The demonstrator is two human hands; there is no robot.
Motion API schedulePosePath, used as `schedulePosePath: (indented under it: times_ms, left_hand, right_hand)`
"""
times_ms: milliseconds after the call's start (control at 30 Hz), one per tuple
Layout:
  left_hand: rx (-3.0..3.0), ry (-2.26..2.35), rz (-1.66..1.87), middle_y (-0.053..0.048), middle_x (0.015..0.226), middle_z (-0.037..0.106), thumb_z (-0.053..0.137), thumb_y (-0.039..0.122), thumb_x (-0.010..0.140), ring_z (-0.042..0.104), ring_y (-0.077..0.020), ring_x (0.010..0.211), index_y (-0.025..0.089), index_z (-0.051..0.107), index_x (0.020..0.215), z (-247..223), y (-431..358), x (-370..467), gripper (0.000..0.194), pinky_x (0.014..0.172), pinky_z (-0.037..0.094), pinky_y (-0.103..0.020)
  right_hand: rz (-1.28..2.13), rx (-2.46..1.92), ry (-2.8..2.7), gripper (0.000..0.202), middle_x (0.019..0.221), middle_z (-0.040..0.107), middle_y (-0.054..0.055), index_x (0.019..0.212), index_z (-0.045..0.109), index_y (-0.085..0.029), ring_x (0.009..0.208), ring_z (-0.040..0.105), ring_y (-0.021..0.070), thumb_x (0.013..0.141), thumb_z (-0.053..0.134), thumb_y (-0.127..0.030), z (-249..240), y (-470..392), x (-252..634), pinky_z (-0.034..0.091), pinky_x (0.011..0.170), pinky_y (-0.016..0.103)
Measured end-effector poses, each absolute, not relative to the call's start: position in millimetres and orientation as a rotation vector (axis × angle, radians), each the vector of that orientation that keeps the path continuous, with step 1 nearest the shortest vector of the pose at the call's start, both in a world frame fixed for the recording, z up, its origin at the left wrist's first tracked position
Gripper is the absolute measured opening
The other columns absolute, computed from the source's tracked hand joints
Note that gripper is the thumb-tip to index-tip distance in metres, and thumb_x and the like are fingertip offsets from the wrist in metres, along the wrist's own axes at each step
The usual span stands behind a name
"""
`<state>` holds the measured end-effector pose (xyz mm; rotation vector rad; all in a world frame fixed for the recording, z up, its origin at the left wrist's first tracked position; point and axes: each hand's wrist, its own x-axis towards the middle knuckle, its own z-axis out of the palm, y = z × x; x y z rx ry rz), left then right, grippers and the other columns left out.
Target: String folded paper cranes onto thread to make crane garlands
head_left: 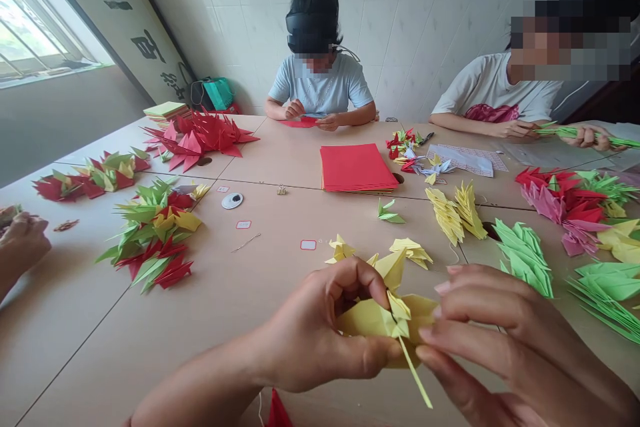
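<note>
In front of me a yellow folded paper crane (370,317) is held up between both hands. My left hand (345,327) pinches its left part, with the thumb below and the index finger curled over the middle. The fingertips of my right hand (495,333) close on its right wing. A thin yellow paper strip points down from the crane toward me. Just beyond my hands lie yellow folded cranes (413,251) and a small green one (389,211). A red paper tip (278,410) with white string shows at the bottom edge, below my left forearm.
A stack of red paper (357,167) lies mid-table. Mixed paper cranes (155,230) and large red ones (200,137) cover the left side; green cranes (525,257) sit right. A needle (246,243) lies centre-left. Co-workers sit opposite; another person's hand (23,240) is at left.
</note>
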<state>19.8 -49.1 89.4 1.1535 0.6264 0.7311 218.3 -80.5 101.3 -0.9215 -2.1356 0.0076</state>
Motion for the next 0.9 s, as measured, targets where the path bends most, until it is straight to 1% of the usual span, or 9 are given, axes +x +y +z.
schedulePosePath:
  times_ms: [100, 200, 400, 533, 733, 900]
  left_hand:
    - [1.136, 0.632, 0.747, 0.001, 0.078, 0.053, 0.073, 0.007, 0.066, 0.045, -0.0071, 0.065, 0.019, 0.048, 0.086, 89, -50, 21, 0.033, 0.057, 0.04, -0.015]
    - [1.15, 0.652, 0.767, 0.002, 0.076, 0.053, 0.073, 0.006, 0.065, 0.044, -0.0071, 0.064, 0.018, 0.049, 0.085, 91, -51, 22, 0.034, 0.056, 0.038, -0.015]
    - [1.258, 0.738, 0.739, 0.001, 0.072, 0.052, 0.07, 0.012, 0.066, 0.044, -0.0079, 0.059, 0.019, 0.047, 0.084, 92, -52, 24, 0.03, 0.05, 0.036, -0.018]
    - [1.308, 0.76, 0.734, 0.001, 0.073, 0.052, 0.068, 0.011, 0.066, 0.045, -0.009, 0.06, 0.019, 0.047, 0.085, 91, -52, 24, 0.029, 0.051, 0.037, -0.02]
    - [1.318, 0.761, 0.737, 0.001, 0.073, 0.052, 0.066, 0.011, 0.066, 0.045, -0.0087, 0.059, 0.019, 0.047, 0.085, 92, -53, 23, 0.028, 0.05, 0.038, -0.019]
    - [1.339, 0.779, 0.727, 0.001, 0.071, 0.051, 0.065, 0.011, 0.066, 0.044, -0.0083, 0.058, 0.019, 0.047, 0.085, 92, -51, 22, 0.028, 0.05, 0.036, -0.018]
  right_hand:
    - [0.012, -0.896, -2.156, 0.015, 0.09, 0.06, 0.002, 0.091, 0.063, -0.019, 0.098, 0.055, 0.0174, 0.08, 0.062, -0.008, 103, -78, 216, 0.042, 0.098, 0.034]
    - [-0.004, -0.902, -2.123, 0.015, 0.085, 0.062, 0.0, 0.086, 0.063, -0.019, 0.092, 0.056, 0.016, 0.079, 0.061, -0.006, 102, -78, 212, 0.043, 0.097, 0.034]
    - [-0.035, -0.922, -2.025, 0.017, 0.078, 0.063, 0.0, 0.077, 0.061, -0.02, 0.085, 0.057, 0.016, 0.076, 0.06, -0.002, 98, -81, 205, 0.046, 0.093, 0.038]
    - [0.0, -0.955, -2.002, 0.018, 0.078, 0.063, 0.001, 0.076, 0.061, -0.019, 0.086, 0.058, 0.0171, 0.077, 0.059, -0.002, 101, -83, 203, 0.046, 0.092, 0.04]
    - [0.018, -0.959, -1.993, 0.017, 0.079, 0.063, 0.002, 0.075, 0.06, -0.019, 0.087, 0.059, 0.0191, 0.079, 0.059, -0.002, 98, -82, 202, 0.046, 0.092, 0.042]
    - [0.015, -0.963, -2.037, 0.017, 0.082, 0.063, 0.003, 0.079, 0.059, -0.019, 0.09, 0.06, 0.0198, 0.078, 0.059, -0.002, 97, -81, 204, 0.047, 0.093, 0.04]
